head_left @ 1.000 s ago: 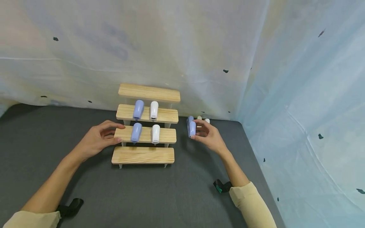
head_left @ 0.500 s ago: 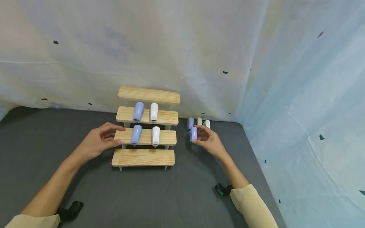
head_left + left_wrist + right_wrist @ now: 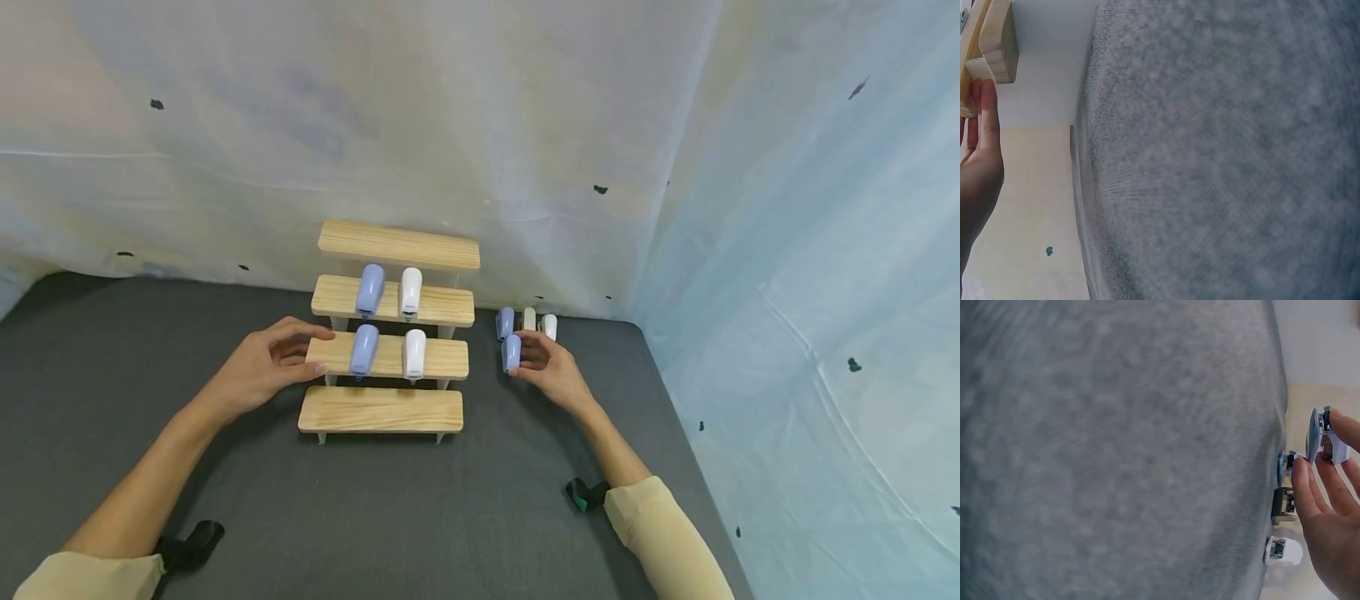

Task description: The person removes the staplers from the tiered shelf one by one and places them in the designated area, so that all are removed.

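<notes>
My right hand (image 3: 553, 370) pinches a small blue stapler (image 3: 511, 353) between thumb and fingers, to the right of a wooden tiered display stand (image 3: 381, 409). In the right wrist view that stapler (image 3: 1316, 434) is held above the grey surface. Just behind it stand another blue stapler (image 3: 505, 322), a cream stapler (image 3: 528, 318) and a white stapler (image 3: 549, 326), partly covered by the hand. My left hand (image 3: 262, 367) grips the left end of the stand's second tier from the bottom, thumb at the front corner, fingers at the back.
The second tier holds a blue stapler (image 3: 364, 350) and a white stapler (image 3: 414, 354). Another blue stapler (image 3: 371, 288) and white stapler (image 3: 410, 291) sit on the tier above. A pale sheet (image 3: 525, 150) hangs behind and along the right edge of the grey tabletop (image 3: 405, 517).
My right hand has drawn the blue stapler slightly toward me, apart from the blue one behind it. My left hand stays at the stand. The head view shifts a little.
</notes>
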The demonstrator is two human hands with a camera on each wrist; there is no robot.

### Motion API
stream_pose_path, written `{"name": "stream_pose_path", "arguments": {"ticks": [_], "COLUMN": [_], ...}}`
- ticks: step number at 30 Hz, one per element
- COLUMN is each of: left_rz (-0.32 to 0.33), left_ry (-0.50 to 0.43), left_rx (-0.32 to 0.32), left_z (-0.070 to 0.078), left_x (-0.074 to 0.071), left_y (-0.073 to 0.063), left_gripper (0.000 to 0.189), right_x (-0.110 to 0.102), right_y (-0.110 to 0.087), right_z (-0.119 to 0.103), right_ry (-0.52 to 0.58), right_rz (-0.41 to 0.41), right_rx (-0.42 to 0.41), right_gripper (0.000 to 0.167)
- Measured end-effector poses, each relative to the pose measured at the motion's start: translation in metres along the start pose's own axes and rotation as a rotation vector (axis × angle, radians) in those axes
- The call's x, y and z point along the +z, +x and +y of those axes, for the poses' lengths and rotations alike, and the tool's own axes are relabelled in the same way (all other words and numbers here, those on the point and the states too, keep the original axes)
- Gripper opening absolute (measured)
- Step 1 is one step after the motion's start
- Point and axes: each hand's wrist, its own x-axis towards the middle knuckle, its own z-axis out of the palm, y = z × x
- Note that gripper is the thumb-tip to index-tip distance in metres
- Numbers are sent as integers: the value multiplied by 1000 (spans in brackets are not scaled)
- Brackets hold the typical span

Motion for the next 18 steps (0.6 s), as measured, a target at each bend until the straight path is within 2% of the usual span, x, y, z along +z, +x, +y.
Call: {"name": "stream_pose_path", "arguments": {"ticks": [14,18], "left_rz": [2,5], "left_ry": [-12,-14], "left_rx": [2,-3], "left_z": [1,1], "left_x": [0,0], "left_y": [2,1], "left_gripper": [41,41], "right_x": [6,7], "right_y": [0,0], "right_z": [12,3], "right_ry": [-117,-130], "right_rz": [44,47], "right_rx": [18,24], "right_gripper": [60,60]}}
